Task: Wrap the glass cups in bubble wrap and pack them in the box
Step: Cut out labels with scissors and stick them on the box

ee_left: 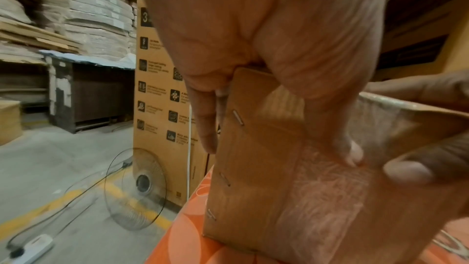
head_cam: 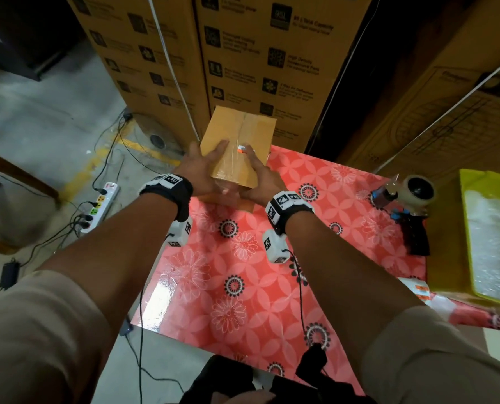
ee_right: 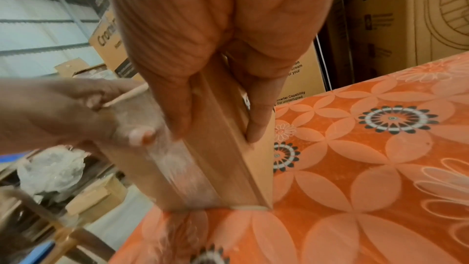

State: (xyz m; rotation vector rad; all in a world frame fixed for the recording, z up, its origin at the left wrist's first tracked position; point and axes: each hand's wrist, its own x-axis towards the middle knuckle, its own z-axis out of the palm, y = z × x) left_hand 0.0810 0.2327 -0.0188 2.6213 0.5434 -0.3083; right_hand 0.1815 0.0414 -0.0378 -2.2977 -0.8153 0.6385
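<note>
From the head camera, nearest to me are my own forearms, reaching out to the box (head_cam: 238,147) at the far left corner of the table (head_cam: 243,287). My left hand (head_cam: 200,164) is curled round its left edge and my right hand (head_cam: 260,177) round its right edge, both clamped on the cardboard. The flaps are shut and clear tape runs down the seam, so I judge the cups are already inside (none can be seen). Stiff walls, but fragile contents: I would hold it by the two side faces, level and low. A tape dispenser (head_cam: 409,199) lies to the right beside a yellow bin (head_cam: 466,228) of bubble wrap. The big cartons (head_cam: 243,53) behind carry blurred print; I make out only "Capacity".

Left wrist: palm and fingers (ee_left: 208,127) wrap the stapled corner, thumb on the taped face. The carton behind shows icons and a "3".

Right wrist: thumb and fingers (ee_right: 256,119) straddle a box edge. Behind, "Inverter Capability" and "For uninterrupted" are legible.
</note>
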